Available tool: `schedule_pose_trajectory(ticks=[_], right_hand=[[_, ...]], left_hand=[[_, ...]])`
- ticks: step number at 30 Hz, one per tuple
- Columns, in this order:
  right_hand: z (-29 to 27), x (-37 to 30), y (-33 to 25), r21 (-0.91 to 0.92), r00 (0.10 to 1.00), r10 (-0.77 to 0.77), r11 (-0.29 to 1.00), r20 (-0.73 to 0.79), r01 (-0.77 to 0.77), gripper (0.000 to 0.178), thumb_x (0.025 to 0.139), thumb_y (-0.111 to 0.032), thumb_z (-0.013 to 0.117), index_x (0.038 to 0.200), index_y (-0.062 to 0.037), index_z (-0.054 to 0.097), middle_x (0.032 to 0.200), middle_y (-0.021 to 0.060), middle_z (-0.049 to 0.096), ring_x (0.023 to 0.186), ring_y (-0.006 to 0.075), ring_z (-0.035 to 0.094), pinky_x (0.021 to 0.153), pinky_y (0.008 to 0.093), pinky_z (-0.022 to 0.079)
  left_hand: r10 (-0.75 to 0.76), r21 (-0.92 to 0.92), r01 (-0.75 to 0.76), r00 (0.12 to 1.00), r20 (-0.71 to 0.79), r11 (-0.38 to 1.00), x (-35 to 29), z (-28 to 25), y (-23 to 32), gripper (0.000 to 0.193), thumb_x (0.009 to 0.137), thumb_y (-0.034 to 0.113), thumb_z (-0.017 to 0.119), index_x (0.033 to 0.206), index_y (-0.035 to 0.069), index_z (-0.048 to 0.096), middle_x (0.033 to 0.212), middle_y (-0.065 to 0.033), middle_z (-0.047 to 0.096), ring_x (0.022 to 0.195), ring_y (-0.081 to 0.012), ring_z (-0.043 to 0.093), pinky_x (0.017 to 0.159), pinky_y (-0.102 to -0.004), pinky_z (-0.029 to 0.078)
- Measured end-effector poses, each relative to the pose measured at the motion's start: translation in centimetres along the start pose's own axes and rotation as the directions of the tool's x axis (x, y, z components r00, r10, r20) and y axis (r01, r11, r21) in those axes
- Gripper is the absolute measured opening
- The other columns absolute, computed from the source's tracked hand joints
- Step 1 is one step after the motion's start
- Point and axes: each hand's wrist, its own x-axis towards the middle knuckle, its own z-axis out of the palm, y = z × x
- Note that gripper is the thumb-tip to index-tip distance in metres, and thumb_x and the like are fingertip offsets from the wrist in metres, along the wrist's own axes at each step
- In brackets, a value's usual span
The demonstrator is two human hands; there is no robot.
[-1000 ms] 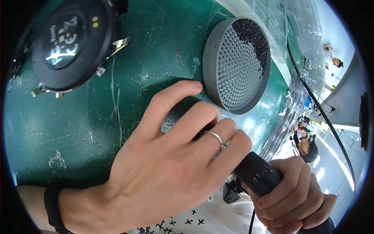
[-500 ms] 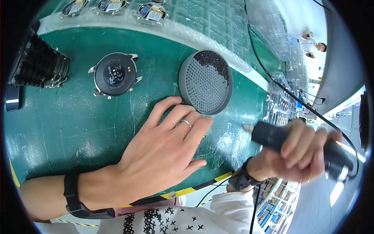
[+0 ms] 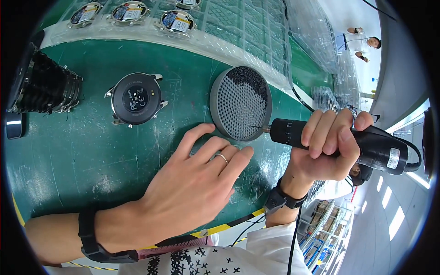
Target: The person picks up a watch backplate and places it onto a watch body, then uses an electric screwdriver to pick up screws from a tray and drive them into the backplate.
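Observation:
My right hand (image 3: 330,144) is wrapped round a black corded electric screwdriver (image 3: 288,133). Its thin bit points left, over the near right part of a round grey dish (image 3: 238,112). The dish has a grid of small holes, and tiny dark screws (image 3: 250,78) are heaped along its far side. Whether the bit touches a screw I cannot tell. My left hand (image 3: 197,174) rests palm down on the green mat, fingers spread and bent, just short of the dish's near edge. To the left lies a round black watch body (image 3: 136,98), back side up, with silver lugs.
A clear plastic tray (image 3: 229,27) runs along the far side, with several open watch bodies (image 3: 177,22) at its left end. A stack of black banded parts (image 3: 50,82) stands at the far left, beside a small dark device (image 3: 15,126). Another person (image 3: 362,45) is in the background.
My right hand has brought the screwdriver up and to the left, so its bit is now over the dish. My left hand has stayed nearly in place.

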Motion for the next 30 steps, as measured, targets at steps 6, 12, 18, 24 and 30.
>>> schedule_pose_trajectory(ticks=[6,12,18,24,30], right_hand=[[-0.2,0.2,0.0,0.007,0.999,0.008,1.000,0.041,-0.008,0.025,0.090,0.000,0.044,0.115,-0.0061,0.042,0.064,0.0044,0.046,0.040,0.0141,0.038,0.041,0.0339,0.041],[-0.7,0.2,0.0,0.044,0.992,0.005,0.999,0.125,-0.010,0.023,0.092,0.000,0.045,0.114,-0.0053,0.042,0.067,0.0056,0.048,0.042,0.0145,0.040,0.043,0.0349,0.042],[-0.8,0.3,-0.2,0.025,0.987,0.012,1.000,0.161,-0.016,0.023,0.092,0.000,0.045,0.115,-0.0053,0.042,0.068,0.0060,0.048,0.043,0.0151,0.041,0.044,0.0356,0.043],[0.3,0.4,-0.3,-0.067,0.991,0.043,0.997,0.123,-0.035,0.016,0.090,-0.003,0.045,0.105,-0.0057,0.050,0.061,-0.0001,0.042,0.043,0.0112,0.041,0.046,0.0306,0.040],[1.0,0.4,-1.2,-0.080,0.998,0.051,0.996,0.032,-0.048,0.014,0.090,-0.002,0.047,0.103,-0.0058,0.050,0.060,-0.0013,0.043,0.044,0.0105,0.042,0.047,0.0305,0.040]], left_hand=[[-0.003,0.013,0.003,1.000,0.007,1.000,0.0,-0.1,-0.1,0.071,0.069,0.009,0.078,0.136,0.002,0.054,0.105,-0.0093,0.064,0.106,-0.0259,0.059,0.110,-0.0523,0.038],[-0.027,0.030,0.027,1.000,-0.013,0.999,0.1,0.6,-0.4,0.068,0.070,0.006,0.073,0.136,0.001,0.055,0.111,-0.0083,0.065,0.106,-0.0248,0.058,0.111,-0.0523,0.037],[-0.042,-0.035,0.045,0.995,0.085,0.998,0.4,-0.6,0.3,0.071,0.070,0.009,0.077,0.137,0.002,0.055,0.117,-0.0074,0.064,0.109,-0.0238,0.058,0.113,-0.0515,0.036],[-0.033,0.038,0.030,0.996,0.079,0.999,0.2,0.2,0.1,0.075,0.068,0.012,0.081,0.138,0.003,0.055,0.117,-0.0071,0.064,0.110,-0.0239,0.057,0.113,-0.0511,0.035],[-0.039,0.002,0.039,0.998,0.053,0.999,0.3,-0.2,0.0,0.076,0.067,0.010,0.081,0.138,0.004,0.055,0.113,-0.0070,0.064,0.111,-0.0258,0.057,0.112,-0.0510,0.037]])
